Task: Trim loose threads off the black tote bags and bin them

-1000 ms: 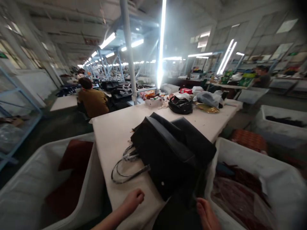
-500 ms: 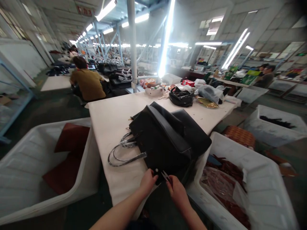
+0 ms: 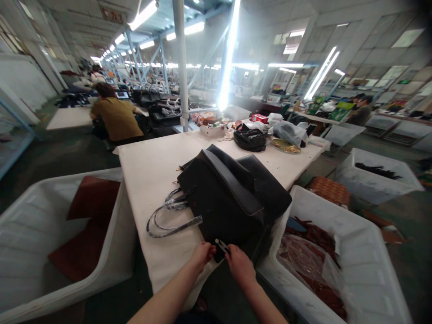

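Fingers (image 3: 232, 253) of your right hand (image 3: 242, 266) are closed on small metal snips (image 3: 222, 247), the blades pointing up and left at the pale round stud (image 3: 216, 241) by the near corner of the black handbag (image 3: 219, 198). Your left hand (image 3: 201, 254) comes in from the other side, its fingers curled tight and apparently pinching the bag's edge; any thread there is too fine to make out. The hands sit close together at lower centre, likely so that one steadies the corner for the blades.

The handbag lies on its side at mid-frame, its near corner at the worktop's edge, probably to keep that corner within your easy reach while the worktop bears the weight. Its handles (image 3: 182, 226) flop left, wrapped in clear film, presumably against scuffs. Whether the black panel (image 3: 275, 189) at its right is a separate piece, I cannot tell.

Your worktop (image 3: 141, 166) has a pale top; toward its far edge stand a black plastic bag (image 3: 249, 137), a red box (image 3: 259, 118) and a tray of gold-coloured bits (image 3: 286, 146). A white tub (image 3: 20, 270) of reddish-brown pieces (image 3: 94, 195) flanks you at lower left, another white tub (image 3: 364, 252) at lower right. Beyond, at upper left, a person in a mustard top (image 3: 118, 119) sits in a long hall lit by bright tubes (image 3: 229, 54).
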The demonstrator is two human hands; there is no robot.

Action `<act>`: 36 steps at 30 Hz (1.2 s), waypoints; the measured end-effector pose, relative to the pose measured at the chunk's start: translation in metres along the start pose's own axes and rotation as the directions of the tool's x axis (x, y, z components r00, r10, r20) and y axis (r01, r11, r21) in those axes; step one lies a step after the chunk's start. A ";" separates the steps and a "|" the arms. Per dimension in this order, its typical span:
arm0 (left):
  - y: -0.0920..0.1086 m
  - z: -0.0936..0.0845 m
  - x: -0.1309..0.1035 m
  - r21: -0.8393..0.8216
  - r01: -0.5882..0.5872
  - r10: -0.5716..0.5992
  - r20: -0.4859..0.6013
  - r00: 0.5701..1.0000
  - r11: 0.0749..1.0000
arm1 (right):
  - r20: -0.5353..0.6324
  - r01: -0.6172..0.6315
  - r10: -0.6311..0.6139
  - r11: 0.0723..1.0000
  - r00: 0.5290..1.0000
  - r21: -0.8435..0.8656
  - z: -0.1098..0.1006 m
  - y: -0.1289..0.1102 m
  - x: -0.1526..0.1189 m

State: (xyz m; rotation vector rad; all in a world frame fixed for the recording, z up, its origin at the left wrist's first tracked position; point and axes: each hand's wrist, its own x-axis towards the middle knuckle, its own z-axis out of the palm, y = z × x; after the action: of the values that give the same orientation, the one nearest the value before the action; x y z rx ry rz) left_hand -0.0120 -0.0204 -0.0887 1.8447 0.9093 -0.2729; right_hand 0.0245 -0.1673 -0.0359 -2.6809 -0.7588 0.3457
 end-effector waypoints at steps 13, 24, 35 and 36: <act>0.006 -0.002 0.006 0.025 -0.009 0.010 -0.031 0.999 1.000 | 0.037 0.026 -0.020 0.988 0.999 -0.155 -0.003 -0.006 0.011; 0.010 -0.007 0.004 -0.394 0.088 -0.053 0.098 0.994 0.915 | 0.070 0.125 -0.112 0.968 0.991 -0.218 0.011 -0.011 0.026; 0.005 -0.003 0.007 -0.269 -0.005 0.027 0.078 0.997 0.963 | 0.061 0.146 -0.138 0.977 0.989 -0.155 0.020 -0.005 0.031; 0.004 -0.005 0.008 -0.224 -0.024 0.039 0.065 0.997 0.974 | 0.058 0.149 -0.143 0.979 0.988 -0.136 0.019 -0.004 0.032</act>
State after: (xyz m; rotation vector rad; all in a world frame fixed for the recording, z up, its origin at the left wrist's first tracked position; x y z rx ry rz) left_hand -0.0046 -0.0128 -0.0879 1.6309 0.8278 -0.2044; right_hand 0.0431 -0.1424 -0.0559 -2.7332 -1.0234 0.3316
